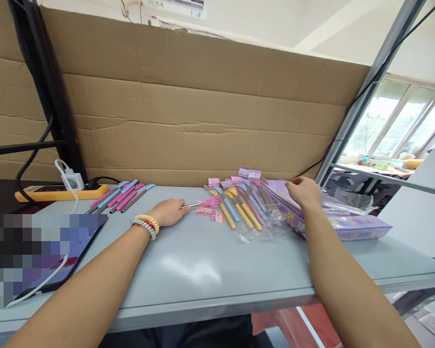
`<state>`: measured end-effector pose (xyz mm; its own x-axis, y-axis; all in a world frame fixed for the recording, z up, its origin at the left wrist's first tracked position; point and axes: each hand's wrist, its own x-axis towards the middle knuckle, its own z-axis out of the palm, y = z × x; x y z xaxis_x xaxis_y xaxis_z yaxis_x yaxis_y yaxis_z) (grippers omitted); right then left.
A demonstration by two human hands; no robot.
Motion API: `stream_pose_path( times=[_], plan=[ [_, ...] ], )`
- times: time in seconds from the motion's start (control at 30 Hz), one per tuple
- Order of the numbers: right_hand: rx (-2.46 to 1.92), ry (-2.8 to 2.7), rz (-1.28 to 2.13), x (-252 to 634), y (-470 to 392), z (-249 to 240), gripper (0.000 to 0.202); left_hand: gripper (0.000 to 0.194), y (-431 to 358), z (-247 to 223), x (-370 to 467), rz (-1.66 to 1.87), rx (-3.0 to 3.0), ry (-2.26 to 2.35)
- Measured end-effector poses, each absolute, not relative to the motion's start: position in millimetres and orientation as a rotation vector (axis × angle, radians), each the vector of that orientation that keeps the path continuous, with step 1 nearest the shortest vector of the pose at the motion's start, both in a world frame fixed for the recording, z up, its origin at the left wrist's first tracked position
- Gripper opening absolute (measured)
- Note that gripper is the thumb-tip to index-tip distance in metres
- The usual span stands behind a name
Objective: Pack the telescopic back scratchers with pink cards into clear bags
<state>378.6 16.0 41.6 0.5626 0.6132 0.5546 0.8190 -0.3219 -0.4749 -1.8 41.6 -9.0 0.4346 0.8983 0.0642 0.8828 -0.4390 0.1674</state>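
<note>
Near the middle of the table, my left hand [169, 212], with beaded bracelets on its wrist, is closed on a back scratcher [197, 205] with a thin metal rod. Its pink claw head points right, over small pink label cards [204, 211]. Several packed back scratchers [244, 205] with yellow, blue and pink handles lie in clear bags to the right. My right hand [304, 191] is over the open purple box [360, 226], its fingers bent together near the box's raised edge. What those fingers pinch, if anything, is hidden.
Several unpacked back scratchers [121, 197] lie at the back left. A tablet [90, 241] with a white cable and a yellow power strip [50, 193] occupy the left side. A cardboard panel [203, 111] closes off the back, and a metal post [366, 96] stands at the right.
</note>
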Motion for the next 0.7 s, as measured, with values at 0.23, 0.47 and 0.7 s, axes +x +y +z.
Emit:
stream_pose_path(
  times=[0.23, 0.47, 0.7],
  plan=[
    [-2.222, -1.329, -0.146, 380, 23, 30, 0.025, 0.047, 43, -9, -1, 0.209, 2.560, 1.587],
    [-2.088, -1.248, -0.360, 357, 5, 53, 0.030, 0.048, 42, -9, -2, 0.199, 2.571, 1.578],
    [-2.439, -0.820, -0.092, 402, -23, 63, 0.046, 0.049, 44, -10, -1, 0.201, 2.578, 1.575]
  ],
)
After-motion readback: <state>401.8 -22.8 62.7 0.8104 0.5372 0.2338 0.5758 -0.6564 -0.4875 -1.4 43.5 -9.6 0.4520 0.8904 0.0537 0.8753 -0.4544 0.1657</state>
